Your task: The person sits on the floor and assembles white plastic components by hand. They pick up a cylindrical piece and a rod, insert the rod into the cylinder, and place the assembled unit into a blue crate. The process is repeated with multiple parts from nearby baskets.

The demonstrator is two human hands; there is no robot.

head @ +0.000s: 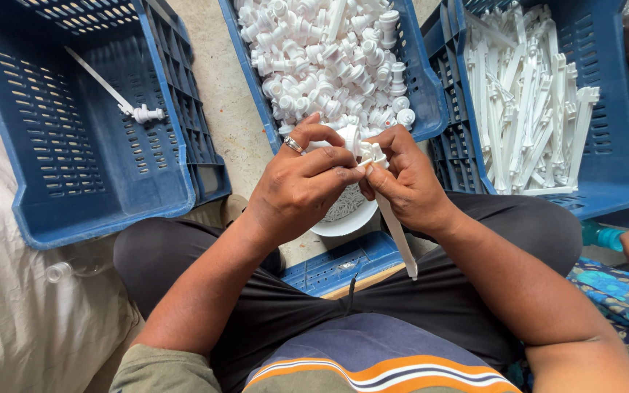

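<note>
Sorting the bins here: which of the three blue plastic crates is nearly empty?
The left blue slotted plastic crate: it holds one assembled white plastic piece, while the middle crate and right crate are heaped with white parts.

head view | looks straight down | close over lap, 3 crates point(81, 167)
</note>
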